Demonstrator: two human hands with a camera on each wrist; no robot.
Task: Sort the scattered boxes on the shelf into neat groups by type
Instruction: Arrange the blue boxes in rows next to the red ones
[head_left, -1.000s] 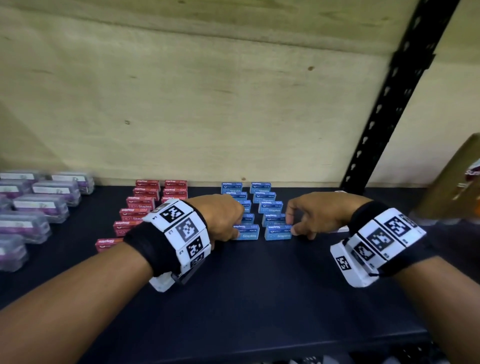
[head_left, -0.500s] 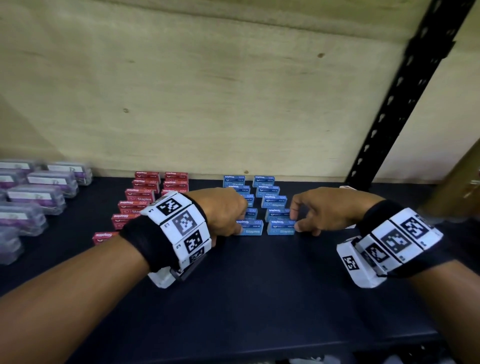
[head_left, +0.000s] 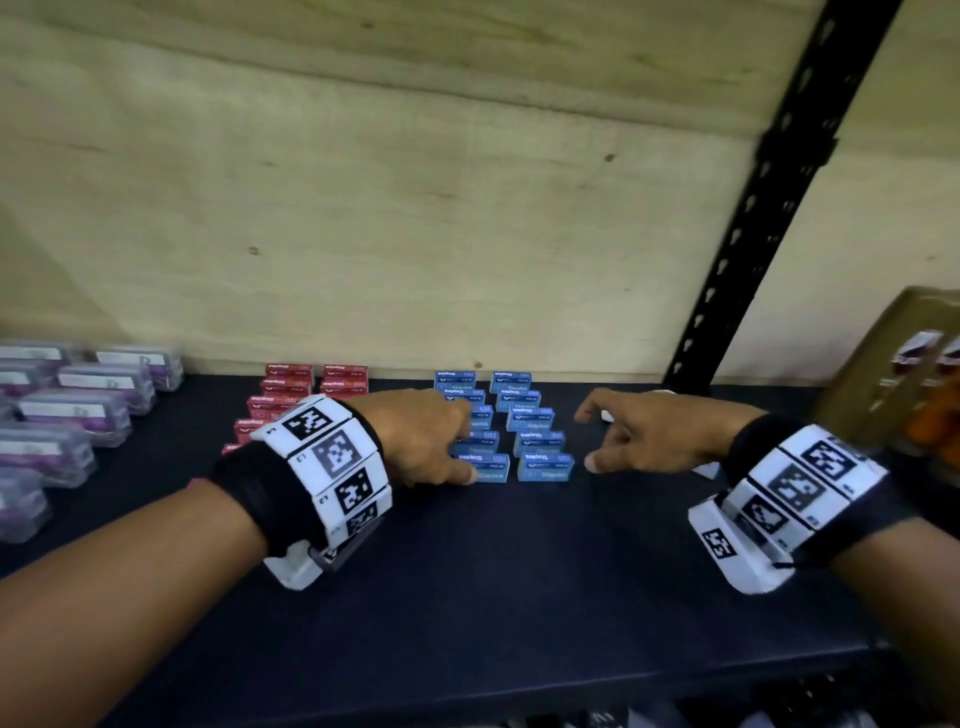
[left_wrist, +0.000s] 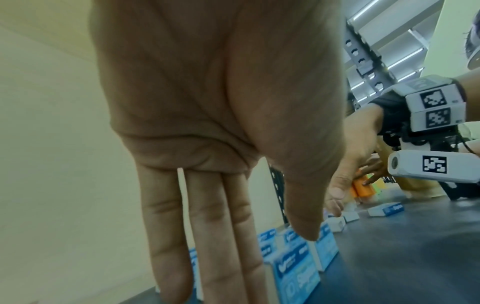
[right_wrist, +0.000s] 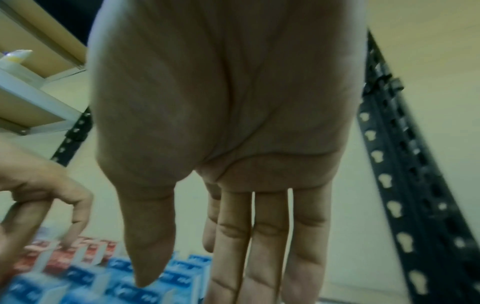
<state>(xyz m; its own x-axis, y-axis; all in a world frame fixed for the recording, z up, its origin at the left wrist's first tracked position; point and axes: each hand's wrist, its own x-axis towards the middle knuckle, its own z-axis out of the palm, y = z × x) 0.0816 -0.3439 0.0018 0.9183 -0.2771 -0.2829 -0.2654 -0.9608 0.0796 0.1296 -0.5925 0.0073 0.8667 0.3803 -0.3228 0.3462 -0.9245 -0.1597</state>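
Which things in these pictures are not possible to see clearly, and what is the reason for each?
- Left column of blue staple boxes, head view: partly covered by the left hand.
- Red boxes, head view: front ones hidden behind the left wristband.
- Small white thing behind the right hand, head view: mostly hidden.
- Clear purple boxes: blurred, cut by the left edge.
- Box print, right wrist view: blurred.

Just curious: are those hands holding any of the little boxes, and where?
No. The left hand only touches the blue boxes; the right hand is open beside them.

red boxes (head_left: 270, 410) partly hidden by left wrist, clear cases (head_left: 31, 457) blurred
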